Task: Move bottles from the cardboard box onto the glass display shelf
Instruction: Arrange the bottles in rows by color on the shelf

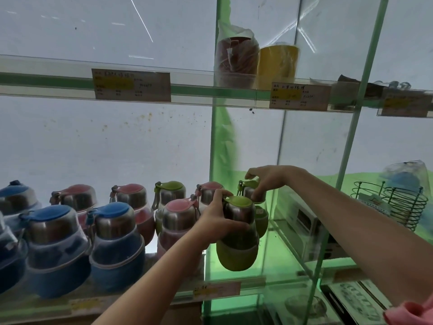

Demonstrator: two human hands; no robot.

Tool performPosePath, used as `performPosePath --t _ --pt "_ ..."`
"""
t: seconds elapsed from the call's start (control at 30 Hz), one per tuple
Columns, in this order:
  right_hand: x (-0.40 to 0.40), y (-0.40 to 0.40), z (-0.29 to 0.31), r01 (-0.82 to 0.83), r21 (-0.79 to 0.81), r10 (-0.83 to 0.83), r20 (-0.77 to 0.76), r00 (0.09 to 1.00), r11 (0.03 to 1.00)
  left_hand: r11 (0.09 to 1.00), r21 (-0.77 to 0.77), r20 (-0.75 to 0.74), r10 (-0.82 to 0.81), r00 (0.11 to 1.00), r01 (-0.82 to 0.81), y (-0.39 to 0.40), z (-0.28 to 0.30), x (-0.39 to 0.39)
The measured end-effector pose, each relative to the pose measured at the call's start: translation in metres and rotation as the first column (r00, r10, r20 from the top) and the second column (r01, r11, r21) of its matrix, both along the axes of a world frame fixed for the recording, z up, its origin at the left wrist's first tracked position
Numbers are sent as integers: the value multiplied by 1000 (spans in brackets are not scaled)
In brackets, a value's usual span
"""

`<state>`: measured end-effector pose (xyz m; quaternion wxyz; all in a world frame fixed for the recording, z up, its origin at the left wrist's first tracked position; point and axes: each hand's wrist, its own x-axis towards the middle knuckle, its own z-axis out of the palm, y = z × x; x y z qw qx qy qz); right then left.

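Note:
My left hand grips a green bottle round its steel neck, holding it at the right end of the glass shelf. Behind it, my right hand holds a second green bottle by its lid and neck, close to the rear wall. Both bottles stand upright beside the glass divider. Blue bottles, pink bottles and another green one stand in rows on the shelf to the left. The cardboard box is out of view.
An upper glass shelf carries price tags, a bagged brown container and a yellow cup. Right of the green-edged glass divider sit a wire basket and a white appliance.

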<state>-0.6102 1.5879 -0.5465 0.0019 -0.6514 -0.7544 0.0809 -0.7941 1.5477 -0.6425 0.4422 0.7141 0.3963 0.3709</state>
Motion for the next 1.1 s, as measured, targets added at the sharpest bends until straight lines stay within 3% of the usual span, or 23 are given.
performPosePath --t 0.13,0.27,0.43,0.67,0.9,1.1 --pt "-2 -21 9 -113 104 115 -14 993 988 1000 -9 -22 -5 1000 4 -3 3 2" --pt "-14 -50 12 -161 70 170 -142 975 984 999 -37 -9 21 1000 -21 -6 5 1" --pt "-33 -60 -13 -153 -8 153 -26 988 988 994 -49 0 98 995 -98 -8 -3 -1" --pt "-18 -70 -10 -172 9 172 -64 983 985 992 -94 19 86 996 -84 -19 -17 -3" --pt "16 -83 -1 -71 -77 57 -176 983 995 990 -134 -14 34 999 -35 -23 -25 15" --pt "15 -78 -6 -78 -92 59 -202 978 993 992 -128 -14 -7 1000 6 -30 -28 38"
